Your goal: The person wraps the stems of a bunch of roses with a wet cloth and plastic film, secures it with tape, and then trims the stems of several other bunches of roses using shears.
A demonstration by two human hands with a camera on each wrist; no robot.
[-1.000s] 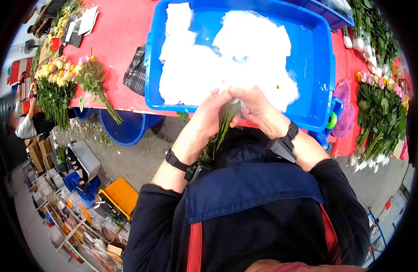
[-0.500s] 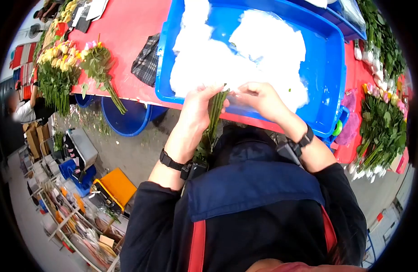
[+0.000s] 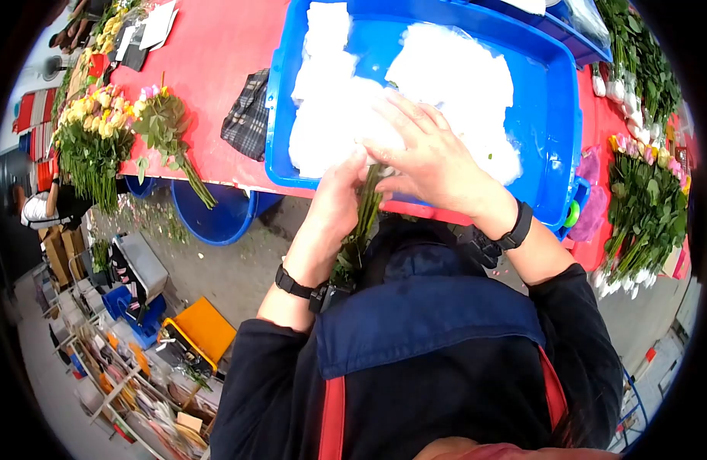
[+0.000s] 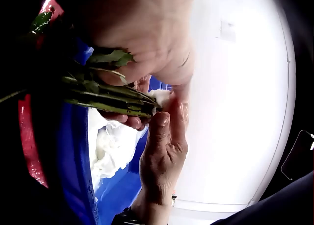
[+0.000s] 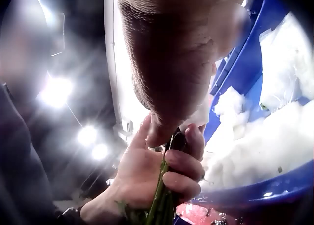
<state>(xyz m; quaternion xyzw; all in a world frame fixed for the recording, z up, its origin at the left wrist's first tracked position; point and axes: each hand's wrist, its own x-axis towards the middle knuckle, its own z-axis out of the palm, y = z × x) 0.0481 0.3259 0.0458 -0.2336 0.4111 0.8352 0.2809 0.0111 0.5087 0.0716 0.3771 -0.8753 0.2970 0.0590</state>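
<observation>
Held in the curled fingers of the left hand (image 3: 337,201) at the blue tray's (image 3: 543,115) near edge, the green stems (image 3: 366,208) point lengthwise into it, the right hand (image 3: 438,161) stretched over their tray-side ends, white wadding (image 3: 455,65) ahead and roomier tray floor rightward.

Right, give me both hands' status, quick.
Left hand: closed, holding a bunch of leafy green stems.
Right hand: open, extended at the ends of the leafy green stems.
</observation>
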